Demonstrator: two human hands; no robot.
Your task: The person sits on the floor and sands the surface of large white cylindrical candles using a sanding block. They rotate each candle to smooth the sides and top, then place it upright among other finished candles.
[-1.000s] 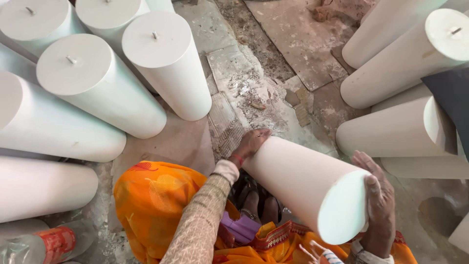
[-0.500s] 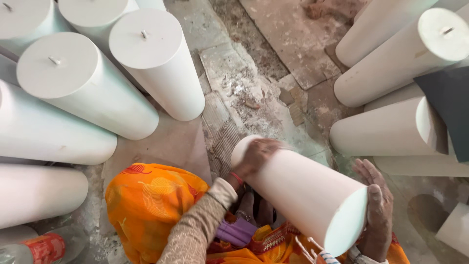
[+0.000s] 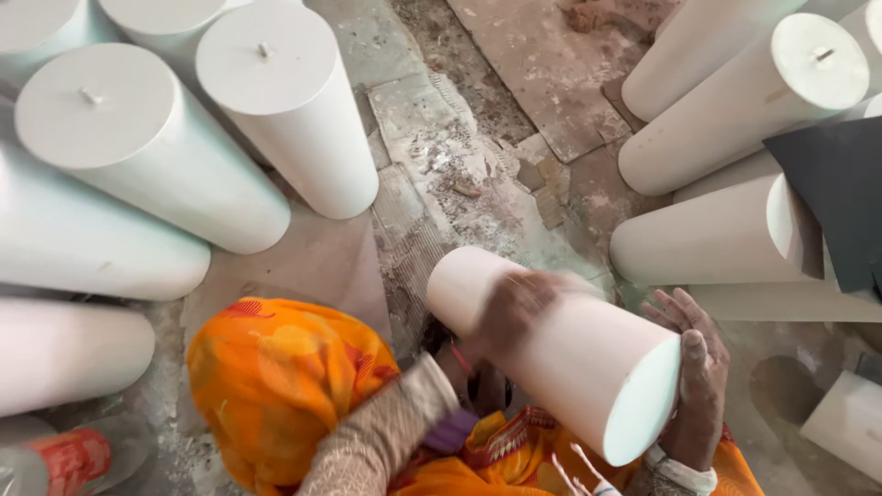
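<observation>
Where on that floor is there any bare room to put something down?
The open strip is the dusty stone floor between the upright white cylinders at left and the lying cylinders at right. Both sides are packed tight. Near the person, the held cylinder, both hands and orange cloth fill the space.
</observation>
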